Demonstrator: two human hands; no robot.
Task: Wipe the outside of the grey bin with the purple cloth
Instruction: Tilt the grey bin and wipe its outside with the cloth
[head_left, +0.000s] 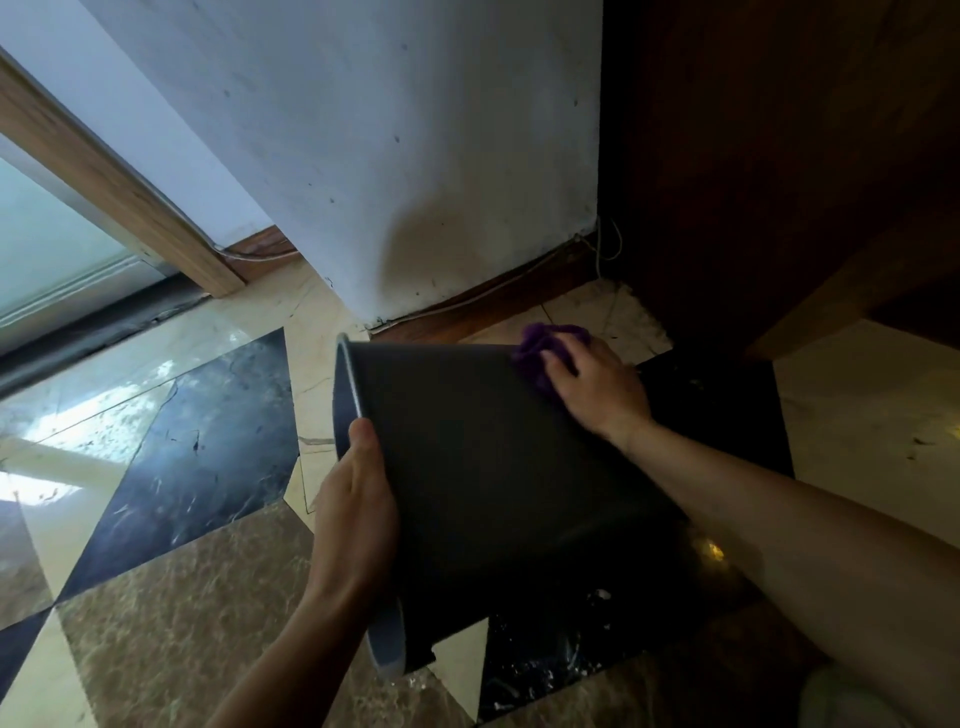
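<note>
The grey bin is tipped on its side over the floor, its open mouth turned left and its base toward the right. My left hand grips the bin's rim, thumb on the outer wall. My right hand presses the crumpled purple cloth against the bin's upper outer wall, near the far end. Part of the cloth is hidden under my fingers.
A white wall corner with a wooden skirting board stands just behind the bin. Dark wooden furniture rises at the right. A glass sliding door is at the left. The floor is patterned marble tiles.
</note>
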